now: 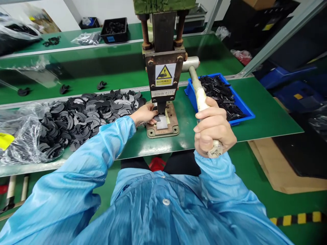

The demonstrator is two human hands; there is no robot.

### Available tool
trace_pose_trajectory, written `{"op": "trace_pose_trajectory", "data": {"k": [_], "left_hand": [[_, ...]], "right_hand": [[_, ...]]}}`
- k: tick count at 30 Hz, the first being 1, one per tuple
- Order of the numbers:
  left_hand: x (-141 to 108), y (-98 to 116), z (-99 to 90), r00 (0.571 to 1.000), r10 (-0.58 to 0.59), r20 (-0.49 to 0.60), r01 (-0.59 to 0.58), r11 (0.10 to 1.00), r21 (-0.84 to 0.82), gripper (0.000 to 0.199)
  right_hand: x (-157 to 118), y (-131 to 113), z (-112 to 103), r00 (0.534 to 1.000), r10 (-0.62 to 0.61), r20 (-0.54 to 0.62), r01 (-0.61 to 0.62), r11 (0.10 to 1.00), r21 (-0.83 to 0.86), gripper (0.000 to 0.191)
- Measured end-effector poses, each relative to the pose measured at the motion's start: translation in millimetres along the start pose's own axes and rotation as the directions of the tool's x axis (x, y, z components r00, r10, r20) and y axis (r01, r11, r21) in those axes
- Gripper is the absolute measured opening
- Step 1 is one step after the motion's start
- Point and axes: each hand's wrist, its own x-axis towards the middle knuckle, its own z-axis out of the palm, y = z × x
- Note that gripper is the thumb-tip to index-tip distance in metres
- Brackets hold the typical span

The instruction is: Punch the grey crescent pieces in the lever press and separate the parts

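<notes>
My right hand (213, 127) is wrapped round the wrapped lever handle (201, 97) of a hand press (163, 58), which angles down toward me from the press's right side. With fingers pinched, my left hand (146, 115) holds a dark curved plastic piece (158, 118) under the press ram (161, 108). The piece lies at the metal plate on the press base (151, 131), partly hidden by my fingers and the ram. Left of that hand, a heap of black crescent-shaped pieces (89, 115) spreads over the green bench.
A blue tray (245, 115) of thin black parts stands right of the press. A clear plastic bag (22, 136) lies at the left end of the heap. Farther back are a black bin (114, 30) and several loose pieces. A metal frame post (278, 41) slants at right.
</notes>
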Motion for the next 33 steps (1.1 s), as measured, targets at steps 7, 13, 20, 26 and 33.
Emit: {"op": "trace_pose_trajectory", "data": {"k": [7, 13, 20, 26, 33], "left_hand": [[-0.3, -7.6, 8.9, 0.997, 0.007, -0.083, -0.009, 1.000, -0.016, 0.033], [-61.4, -50.8, 37.1, 0.910, 0.389, -0.146, -0.387, 0.921, 0.043, 0.028], [-169.8, -119.1, -10.5, 0.775, 0.612, -0.156, -0.449, 0.708, 0.545, 0.029], [-193.7, -162.5, -107.7, 0.695, 0.570, -0.438, 0.061, 0.561, 0.826, 0.038], [-164.6, -141.3, -143.1, 0.820, 0.491, -0.294, 0.132, 0.337, 0.932, 0.055]], "right_hand": [[4.8, 0.8, 3.2, 0.991, -0.130, -0.029, 0.131, 0.990, 0.046, 0.032], [6.5, 2.1, -1.3, 0.991, -0.134, 0.029, 0.132, 0.990, 0.053, 0.035], [7.4, 10.2, 10.8, 0.982, -0.151, -0.111, 0.159, 0.985, 0.063, 0.056], [6.9, 11.7, 22.4, 0.961, -0.133, -0.243, 0.152, 0.986, 0.061, 0.067], [7.5, 8.3, 20.9, 0.969, -0.127, -0.213, 0.143, 0.988, 0.062, 0.064]]}}
